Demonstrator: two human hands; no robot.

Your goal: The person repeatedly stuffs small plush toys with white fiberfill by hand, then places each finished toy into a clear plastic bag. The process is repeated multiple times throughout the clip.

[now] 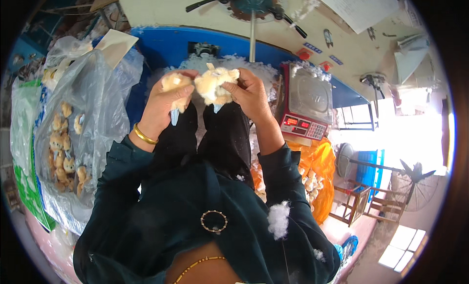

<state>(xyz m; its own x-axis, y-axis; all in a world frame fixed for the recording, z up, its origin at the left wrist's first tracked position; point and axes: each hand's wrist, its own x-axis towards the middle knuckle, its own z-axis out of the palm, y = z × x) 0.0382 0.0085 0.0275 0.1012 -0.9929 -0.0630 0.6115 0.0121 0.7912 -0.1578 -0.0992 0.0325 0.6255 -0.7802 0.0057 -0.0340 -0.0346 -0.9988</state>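
Above my lap, my left hand (157, 102) is closed round a small tan plush toy (175, 82), thumb across its front. A pale blue tab (174, 118) hangs below that toy. My right hand (252, 94) pinches a second, lighter cream plush toy (209, 86) by its right side. White patches and a small loop at the top show on this one, with a pale blue piece under it. The two toys are side by side, nearly touching. Fingers hide parts of both.
To the left, a clear plastic bag (105, 132) holds several tan plush toys (59, 141). A red digital scale (303, 105) stands at the right, above an orange bag (326, 162) of pale pieces. Ahead, a metal tube (252, 42) juts from the machine over white fluff (266, 71).
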